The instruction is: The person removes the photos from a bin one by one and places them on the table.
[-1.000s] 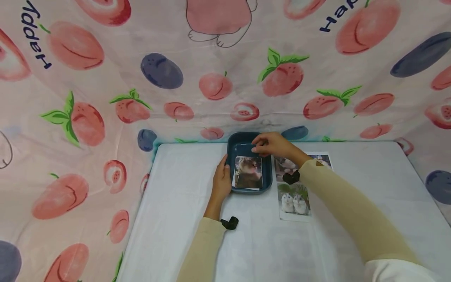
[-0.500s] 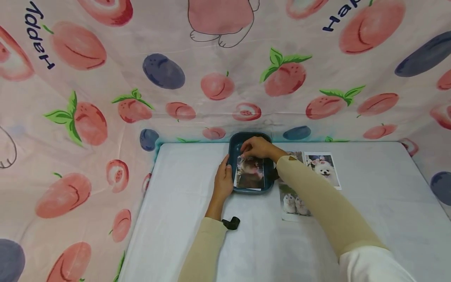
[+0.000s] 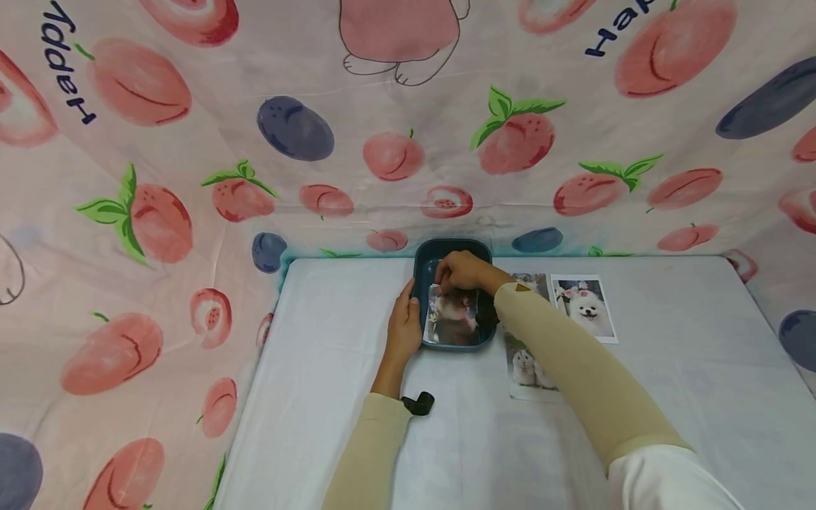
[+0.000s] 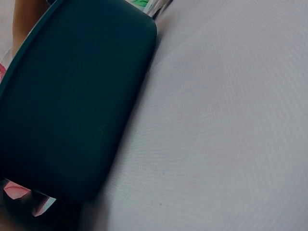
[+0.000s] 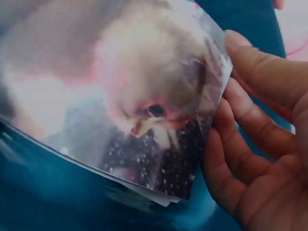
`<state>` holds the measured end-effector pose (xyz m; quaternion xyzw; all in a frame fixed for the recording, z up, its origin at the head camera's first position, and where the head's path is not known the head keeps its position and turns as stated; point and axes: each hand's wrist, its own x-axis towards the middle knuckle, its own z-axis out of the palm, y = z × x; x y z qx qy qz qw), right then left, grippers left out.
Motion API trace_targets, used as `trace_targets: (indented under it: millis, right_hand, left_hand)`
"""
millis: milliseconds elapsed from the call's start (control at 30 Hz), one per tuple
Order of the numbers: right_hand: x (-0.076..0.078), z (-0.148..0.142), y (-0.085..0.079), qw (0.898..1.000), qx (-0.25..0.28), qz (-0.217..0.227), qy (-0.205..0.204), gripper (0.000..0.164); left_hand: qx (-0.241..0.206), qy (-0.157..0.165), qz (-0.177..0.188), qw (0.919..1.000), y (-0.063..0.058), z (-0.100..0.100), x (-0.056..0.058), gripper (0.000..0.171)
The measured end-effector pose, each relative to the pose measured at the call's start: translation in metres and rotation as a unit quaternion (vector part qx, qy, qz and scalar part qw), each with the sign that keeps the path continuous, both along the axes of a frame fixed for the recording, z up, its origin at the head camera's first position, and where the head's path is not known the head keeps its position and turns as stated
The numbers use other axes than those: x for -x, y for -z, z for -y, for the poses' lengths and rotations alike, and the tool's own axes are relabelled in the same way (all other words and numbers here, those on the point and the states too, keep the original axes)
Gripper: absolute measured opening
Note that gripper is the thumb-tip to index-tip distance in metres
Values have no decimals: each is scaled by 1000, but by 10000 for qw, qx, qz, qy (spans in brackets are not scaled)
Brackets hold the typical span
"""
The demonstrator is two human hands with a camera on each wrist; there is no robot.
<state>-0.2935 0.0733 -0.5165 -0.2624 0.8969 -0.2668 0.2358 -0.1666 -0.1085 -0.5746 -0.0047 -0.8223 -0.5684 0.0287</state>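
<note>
A dark teal rectangular tray (image 3: 426, 256) stands at the table's back edge. Inside it lies a small stack of photo prints (image 3: 451, 324); the top one shows a blurry furry animal. My left hand (image 3: 403, 327) rests along the tray's left side, fingers fairly straight against the wall and thumb at the rim. In the left wrist view the tray's outer wall (image 4: 77, 96) hides most of that hand. My right hand (image 3: 464, 270) reaches into the tray. The right wrist view shows its thumb and fingers (image 5: 250, 115) pinching the edge of the top photo (image 5: 144, 96), with white paper edges below.
Right of the tray, a photo of a white dog (image 3: 588, 308) lies on the white-covered table (image 3: 338, 354). A photo of two white rodents (image 3: 525, 368) and another print (image 3: 534, 282) are partly under the right forearm. A fruit-patterned cloth (image 3: 389, 205) hangs directly behind.
My right hand has moved left and down over the tray onto the upper edge of the photos, uncovering the dog photo. The left hand keeps its place at the tray.
</note>
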Motion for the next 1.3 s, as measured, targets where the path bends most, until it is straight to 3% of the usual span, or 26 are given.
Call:
trace_targets:
  millis: [267,633,767,1133,1300]
  right_hand:
    - [-5,-1,-14,9999,-21,-6,-156,18]
    - [-12,-12,-21,9993,-173,154,-299,31]
    - [-14,-16,-24,9985,-338,25,-419,32]
    - [-22,-23,-23,9979,-548,6,-331,34]
    - [-23,-24,-21,9977,-524,-225,-361,32]
  left_hand:
    - [83,-17,30,10000,0,1,1,48]
    - [71,-44,24,10000,1,1,1,47]
    - [33,-49,-43,10000,0,1,1,47]
    - [66,-68,79,9999,2,2,1,47]
    - [14,-51,69,10000,1,0,0,47]
